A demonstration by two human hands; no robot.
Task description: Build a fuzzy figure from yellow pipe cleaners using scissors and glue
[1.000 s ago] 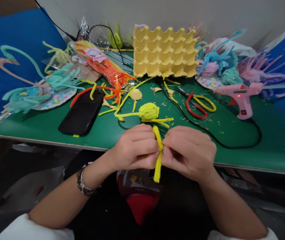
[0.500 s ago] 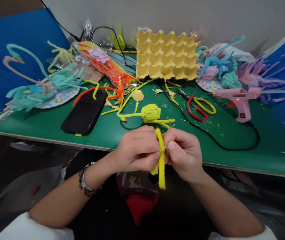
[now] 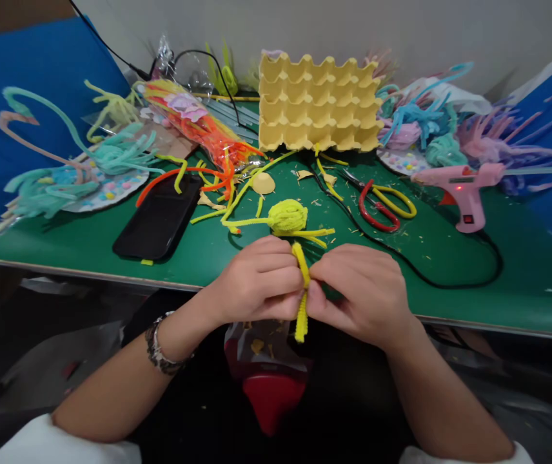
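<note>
My left hand and my right hand meet at the table's front edge, both with fingers closed. Between them are bent yellow pipe cleaners, pinched by the left fingers. The right thumb and fingertips press on the same piece from the other side; the pinched spot itself is hidden. Just beyond my hands a yellow bird shape lies on the green table, its body wound from pipe cleaner, with a long bent neck and an orange tip.
A black phone lies to the left. Scissors and a pink glue gun, its light lit and its cord looped forward, lie to the right. Behind stand an egg carton and a bag of pipe cleaners.
My right hand has turned, its back now facing up, and pinches the yellow piece from the right. The pipe cleaners' lower end has tilted and moved slightly left and up.
</note>
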